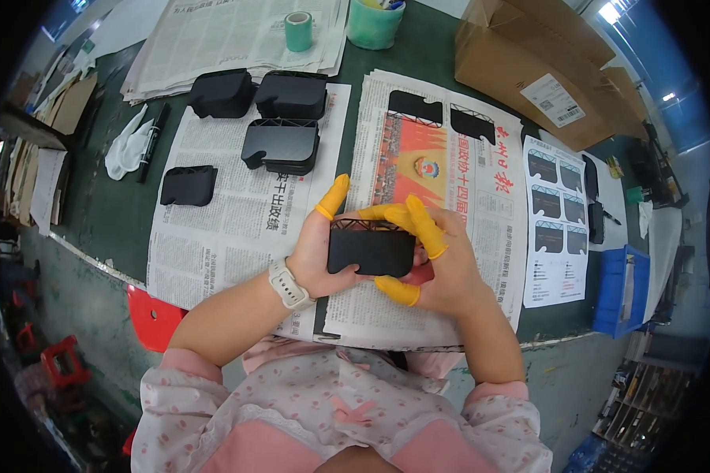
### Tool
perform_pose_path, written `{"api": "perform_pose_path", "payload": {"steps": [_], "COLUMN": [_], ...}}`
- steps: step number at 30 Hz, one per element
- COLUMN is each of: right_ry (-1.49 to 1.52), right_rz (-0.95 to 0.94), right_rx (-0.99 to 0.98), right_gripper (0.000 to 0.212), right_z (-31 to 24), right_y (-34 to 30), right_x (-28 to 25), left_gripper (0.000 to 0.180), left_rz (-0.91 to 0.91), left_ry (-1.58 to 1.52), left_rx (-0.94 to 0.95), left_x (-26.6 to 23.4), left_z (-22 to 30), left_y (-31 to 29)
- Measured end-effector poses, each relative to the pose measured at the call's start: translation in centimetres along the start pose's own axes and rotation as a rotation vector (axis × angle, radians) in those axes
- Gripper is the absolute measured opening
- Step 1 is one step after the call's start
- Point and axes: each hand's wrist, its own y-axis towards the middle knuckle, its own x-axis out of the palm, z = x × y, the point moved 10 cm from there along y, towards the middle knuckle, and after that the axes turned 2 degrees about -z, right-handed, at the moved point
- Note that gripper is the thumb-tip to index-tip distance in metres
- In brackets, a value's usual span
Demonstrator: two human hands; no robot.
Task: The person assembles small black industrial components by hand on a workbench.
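Observation:
Between my hands is a flat black rectangular panel (371, 251), with an open lattice strip along its far edge and a small notch in its near edge. My left hand (314, 251) supports its left side, the yellow-capped thumb sticking up and other fingers hidden beneath. My right hand (452, 264) grips the right end, with yellow finger cots on several fingertips. Two similar black panels (415, 108) lie apart on the newspaper beyond my hands. To the left sit stacks of such panels (280, 146) and a smaller pile (188, 186).
Newspaper (237, 260) covers much of the green table. A cardboard box (528, 67) stands far right, near a printed picture sheet (556, 272) and a blue bin (621, 292). At the back are green tape (298, 31) and a green cup (375, 25). White gloves (128, 146) and a black marker (151, 143) lie left.

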Motion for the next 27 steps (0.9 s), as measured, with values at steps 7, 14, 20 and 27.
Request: {"api": "perform_pose_path", "payload": {"steps": [7, 14, 20, 27], "right_ry": [0.039, 0.06, 0.259, -0.36], "right_rz": [-0.016, -0.014, 0.009, 0.172], "right_rx": [0.018, 0.048, 0.222, 0.692], "right_gripper": [0.106, 0.103, 0.089, 0.042], "right_z": [0.3, 1.0, 2.9, 12.7], "right_y": [0.0, -0.2, -0.7, -1.8], "right_x": [0.4, 0.3, -0.3, -4.6], "left_gripper": [0.078, 0.087, 0.097, 0.099], "left_rz": [-0.2, -0.263, -0.168, -0.236], "left_ry": [-0.143, -0.161, -0.172, -0.196], "left_rx": [-0.021, -0.066, -0.077, -0.06], "left_x": [2.0, 3.6, 3.9, 2.9], "left_z": [0.4, 0.2, -0.2, 0.4], "left_y": [-0.6, -0.4, 0.0, -0.4]}}
